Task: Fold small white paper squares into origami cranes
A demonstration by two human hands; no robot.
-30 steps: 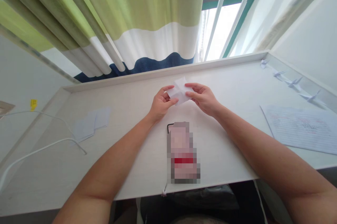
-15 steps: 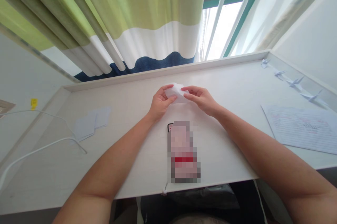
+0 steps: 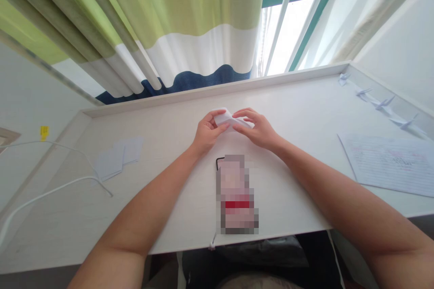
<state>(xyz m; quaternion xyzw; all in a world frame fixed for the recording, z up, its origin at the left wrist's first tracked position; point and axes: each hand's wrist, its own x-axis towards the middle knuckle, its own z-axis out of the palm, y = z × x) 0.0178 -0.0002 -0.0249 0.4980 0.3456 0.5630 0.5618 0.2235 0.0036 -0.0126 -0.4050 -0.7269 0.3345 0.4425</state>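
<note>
Over the counter (image 3: pixel 159 126), the paper (image 3: pixel 222 118) is pinched between thumb and fingers of the left hand (image 3: pixel 207 132); those of the right hand (image 3: pixel 261 130) part around its other side, grip unclear. The lined sheet's (image 3: pixel 379 169) writing (image 3: pixel 403 161) is unreadable.

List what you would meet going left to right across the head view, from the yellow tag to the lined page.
Yellow tag, sheets, left grip, paper, right grip, lined page.
</note>
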